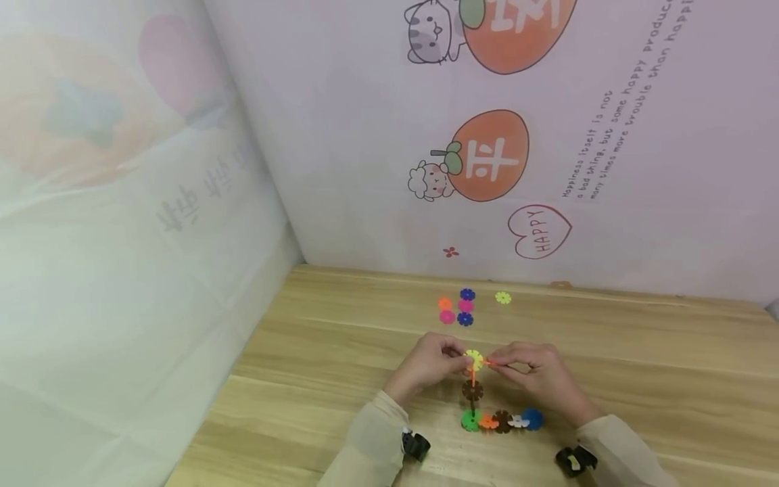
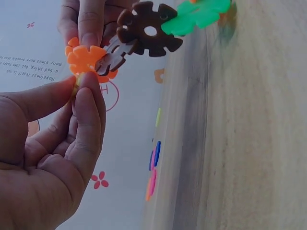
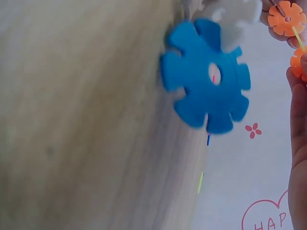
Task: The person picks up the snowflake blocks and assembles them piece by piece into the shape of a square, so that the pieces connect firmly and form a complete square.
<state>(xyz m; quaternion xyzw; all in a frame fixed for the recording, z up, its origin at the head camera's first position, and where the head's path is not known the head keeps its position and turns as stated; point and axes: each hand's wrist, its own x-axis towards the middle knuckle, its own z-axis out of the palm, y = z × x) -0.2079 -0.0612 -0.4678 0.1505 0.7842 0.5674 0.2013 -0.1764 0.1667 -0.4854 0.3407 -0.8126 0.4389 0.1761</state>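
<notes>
Closest to the lens, in the right wrist view, is a blue notched plastic disc; it's the end piece of a linked row sitting on the near side of the right hand. Left hand has thumb and forefinger pinched together on a yellow notched plastic disc, other fingers folded in loosely. Right hand is pinching too, thumb and fingertips clamped on an orange notched plastic disc that meets the yellow one. Can't tell how deep the slots sit.

So the piece being built is right between the hands. From the yellow disc it runs toward the person through a second orange disc, two brown discs and a green disc, then turns toward the right wrist: orange, brown, white disc, blue. Beyond both hands, loose discs in orange, pink and dark blue lie grouped, with a yellow one just apart.
</notes>
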